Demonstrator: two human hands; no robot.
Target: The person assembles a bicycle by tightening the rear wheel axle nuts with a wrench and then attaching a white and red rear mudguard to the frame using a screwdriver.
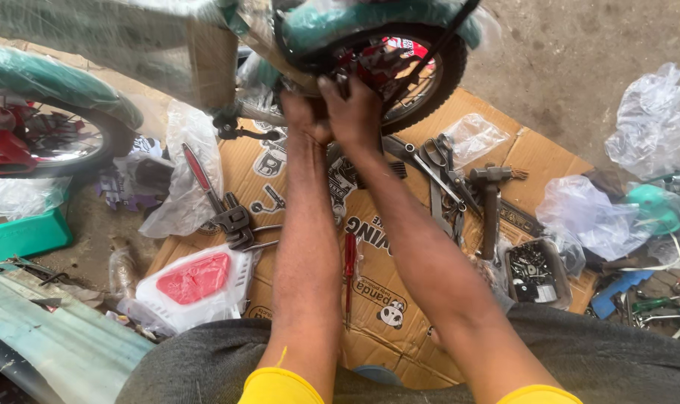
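Left hand [304, 112]: you are pressing it closed against the wheel [400, 75] hub.
Right hand [352, 108]: you are gripping the same hub, fingers curled.
Wheel: standing above the cardboard [310, 187].
Tip: you are steadying best with both wrists braced together.

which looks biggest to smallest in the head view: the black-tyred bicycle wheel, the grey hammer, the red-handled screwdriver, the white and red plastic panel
1. Black-tyred bicycle wheel
2. White and red plastic panel, nearer the camera, so unsure
3. Grey hammer and red-handled screwdriver: alike in length, not ranked
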